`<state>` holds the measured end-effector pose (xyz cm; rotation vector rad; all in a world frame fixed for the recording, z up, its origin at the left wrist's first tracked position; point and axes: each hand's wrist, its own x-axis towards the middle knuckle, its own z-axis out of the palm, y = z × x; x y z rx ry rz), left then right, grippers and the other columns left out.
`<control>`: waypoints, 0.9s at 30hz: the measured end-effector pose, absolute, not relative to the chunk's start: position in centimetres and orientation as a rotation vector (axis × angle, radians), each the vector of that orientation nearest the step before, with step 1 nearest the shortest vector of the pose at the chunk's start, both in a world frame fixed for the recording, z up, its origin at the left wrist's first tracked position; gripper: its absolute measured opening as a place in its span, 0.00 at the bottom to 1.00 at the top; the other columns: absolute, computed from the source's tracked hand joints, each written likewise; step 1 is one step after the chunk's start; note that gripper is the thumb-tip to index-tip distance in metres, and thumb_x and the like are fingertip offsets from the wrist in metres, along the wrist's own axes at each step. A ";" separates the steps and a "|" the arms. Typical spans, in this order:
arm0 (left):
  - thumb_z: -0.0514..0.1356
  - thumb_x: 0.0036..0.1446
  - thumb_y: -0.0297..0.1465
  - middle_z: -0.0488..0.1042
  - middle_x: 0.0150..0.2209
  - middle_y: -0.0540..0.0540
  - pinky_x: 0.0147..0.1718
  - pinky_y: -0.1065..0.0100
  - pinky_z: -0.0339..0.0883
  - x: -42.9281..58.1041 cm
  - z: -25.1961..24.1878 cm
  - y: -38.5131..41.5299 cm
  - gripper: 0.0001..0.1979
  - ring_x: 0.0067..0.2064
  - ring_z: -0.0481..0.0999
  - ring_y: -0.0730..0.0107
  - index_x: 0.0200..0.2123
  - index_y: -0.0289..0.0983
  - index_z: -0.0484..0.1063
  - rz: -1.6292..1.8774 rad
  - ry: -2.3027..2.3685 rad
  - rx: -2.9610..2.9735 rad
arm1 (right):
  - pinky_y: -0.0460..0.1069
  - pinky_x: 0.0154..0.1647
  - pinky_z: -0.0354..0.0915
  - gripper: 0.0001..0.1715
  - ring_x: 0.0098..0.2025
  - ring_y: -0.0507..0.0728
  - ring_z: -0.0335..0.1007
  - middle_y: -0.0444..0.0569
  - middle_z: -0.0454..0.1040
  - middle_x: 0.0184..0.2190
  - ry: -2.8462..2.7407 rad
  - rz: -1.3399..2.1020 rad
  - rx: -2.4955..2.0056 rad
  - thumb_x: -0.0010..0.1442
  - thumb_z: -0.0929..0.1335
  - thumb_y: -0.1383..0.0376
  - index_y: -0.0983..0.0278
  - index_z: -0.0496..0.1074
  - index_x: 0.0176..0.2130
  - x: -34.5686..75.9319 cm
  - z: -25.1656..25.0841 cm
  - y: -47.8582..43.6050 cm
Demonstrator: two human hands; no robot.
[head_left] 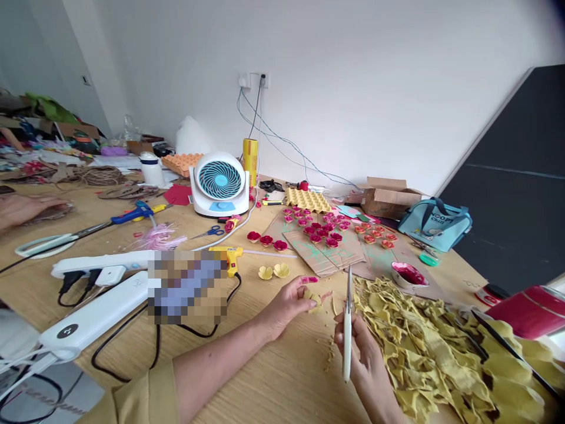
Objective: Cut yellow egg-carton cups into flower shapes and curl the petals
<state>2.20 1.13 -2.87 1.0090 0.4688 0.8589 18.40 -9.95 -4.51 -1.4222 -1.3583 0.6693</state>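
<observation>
My left hand (pixel 292 304) pinches a small yellow egg-carton piece (pixel 312 299) between thumb and fingers; a fingertip is stained pink. Close on its right, my right hand (pixel 359 347) grips the white-handled scissors (pixel 348 330), blades pointing up and away from me. I cannot tell how far the blades are apart. Two yellow cup-shaped flowers (pixel 281 270) sit on the table beyond my left hand. Yellow trimmings lie between my hands, and a large heap of yellow carton scraps (pixel 424 347) spreads to the right of the scissors.
Pink and red paper flowers (pixel 324 229) stand on cardboard at the back, near a bowl of pink paint (pixel 409 275). A yellow glue gun (pixel 229 259), a white fan (pixel 220 182) and a power strip (pixel 106 265) with cords occupy the left. Another person's hand (pixel 33 210) is at the far left.
</observation>
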 end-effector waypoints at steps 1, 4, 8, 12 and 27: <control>0.68 0.44 0.29 0.73 0.32 0.52 0.38 0.68 0.61 2.2 -2.8 1.2 0.27 0.34 0.72 0.72 0.49 0.36 0.69 0.861 0.457 0.987 | 0.51 0.40 0.63 0.19 0.39 0.60 0.67 0.48 0.71 0.35 -1.358 0.644 -1.438 0.60 0.67 0.51 0.61 0.69 0.45 18.4 -4.5 -10.0; 0.69 0.44 0.29 0.74 0.32 0.51 0.40 0.68 0.61 2.2 -2.8 1.3 0.27 0.35 0.73 0.71 0.49 0.36 0.69 0.872 0.459 0.951 | 0.52 0.41 0.62 0.16 0.38 0.60 0.66 0.48 0.72 0.35 -1.425 0.592 -1.492 0.62 0.65 0.52 0.61 0.70 0.41 18.3 -4.6 -10.0; 0.70 0.43 0.29 0.72 0.29 0.53 0.37 0.69 0.60 2.1 -2.9 1.5 0.26 0.33 0.72 0.71 0.49 0.36 0.71 0.903 0.495 0.937 | 0.50 0.36 0.58 0.17 0.32 0.57 0.61 0.44 0.68 0.27 -1.567 0.464 -1.585 0.66 0.62 0.54 0.61 0.67 0.31 18.4 -4.6 -9.9; 0.71 0.42 0.30 0.72 0.29 0.52 0.36 0.69 0.59 2.0 -2.9 1.7 0.27 0.33 0.72 0.71 0.49 0.37 0.72 0.920 0.508 0.918 | 0.49 0.34 0.55 0.21 0.30 0.56 0.57 0.42 0.62 0.23 -1.640 0.386 -1.635 0.66 0.62 0.53 0.61 0.62 0.26 18.5 -4.9 -9.8; 0.69 0.45 0.28 0.71 0.30 0.53 0.35 0.69 0.59 1.8 -2.2 1.5 0.25 0.32 0.70 0.73 0.49 0.37 0.72 0.944 0.454 0.878 | 0.50 0.39 0.57 0.12 0.34 0.57 0.60 0.44 0.68 0.29 -1.744 0.301 -1.610 0.65 0.64 0.61 0.61 0.62 0.30 18.3 -5.0 -9.8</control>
